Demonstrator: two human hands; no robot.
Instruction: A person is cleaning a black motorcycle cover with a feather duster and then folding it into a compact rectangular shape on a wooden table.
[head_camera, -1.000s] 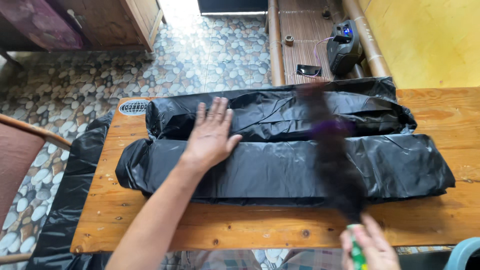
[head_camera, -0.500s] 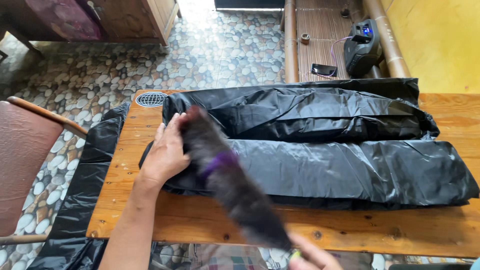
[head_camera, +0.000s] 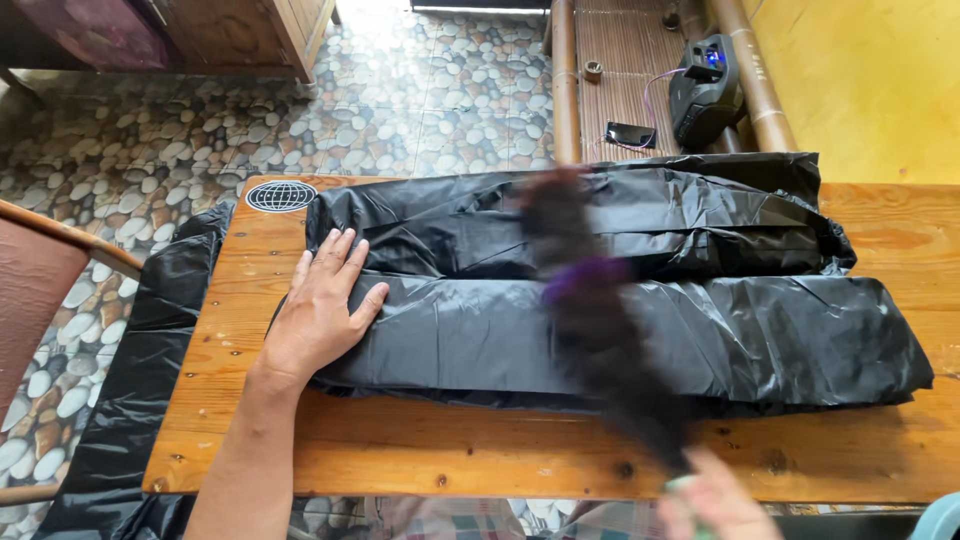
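The left hand (head_camera: 320, 305) lies flat, fingers spread, holding nothing, pressing the left end of the black plastic sheet (head_camera: 760, 335); the sheet lies folded in two long bundles across the wooden table (head_camera: 230, 400), one end hanging off the left edge; the right hand (head_camera: 715, 500), at the bottom edge, is closed around the green handle of a dark feather duster (head_camera: 600, 330), blurred, with a purple band, lying over the sheet's middle; a round black-and-white globe sticker (head_camera: 281, 196) sits on the table's far left corner; beyond, a black speaker (head_camera: 705, 90) rests on a bamboo bench (head_camera: 610, 75).
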